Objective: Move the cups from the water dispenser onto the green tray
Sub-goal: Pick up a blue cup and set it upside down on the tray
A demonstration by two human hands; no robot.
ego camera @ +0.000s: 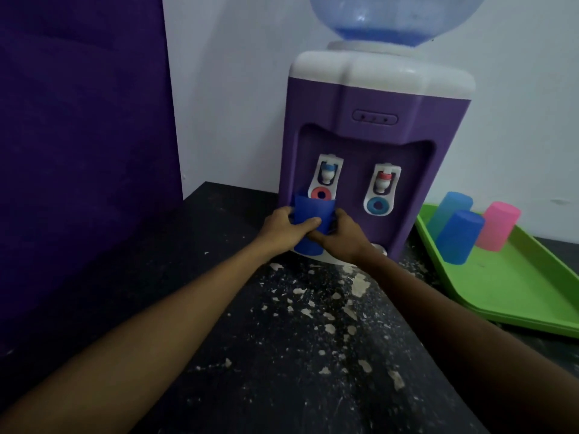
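— Your two bare forearms fill the bottom of the view, reaching forward over the black countertop (300,355). What does that surface look like to you?

— Dark and speckled, with pale chipped patches scattered across it, thickest just in front of the water dispenser (372,170). Where are your hands?

— Your left hand (283,227) is wrapped around the left side of the dark blue cup (313,211), thumb across its front. Your right hand (340,238) is closed against the cup's right side, fingers curled behind it. You hold it with both hands.

— And the cup itself?

— Upright, open end up, right under the left tap (327,173) of the dispenser, over the white drip tray (379,250). Whether its base rests on that tray or is lifted off it, you cannot tell; your hands hide the bottom edge.

— What about the tray?

— Your green tray (517,292) lies on the counter to the right of the dispenser, close beside its base. Three cups stand on it upside down, near its far end: a light blue cup (448,211) at the back, a blue cup (459,236) just in front of it, and a pink cup (498,223) to their right.

— And the room around you?

— A white wall (232,89) runs behind the dispenser and tray. To your left a deep purple panel (81,151) meets the counter's edge. On top of the purple-and-white dispenser sits a blue water bottle (391,17), neck down. The right tap (382,183) has nothing under it.
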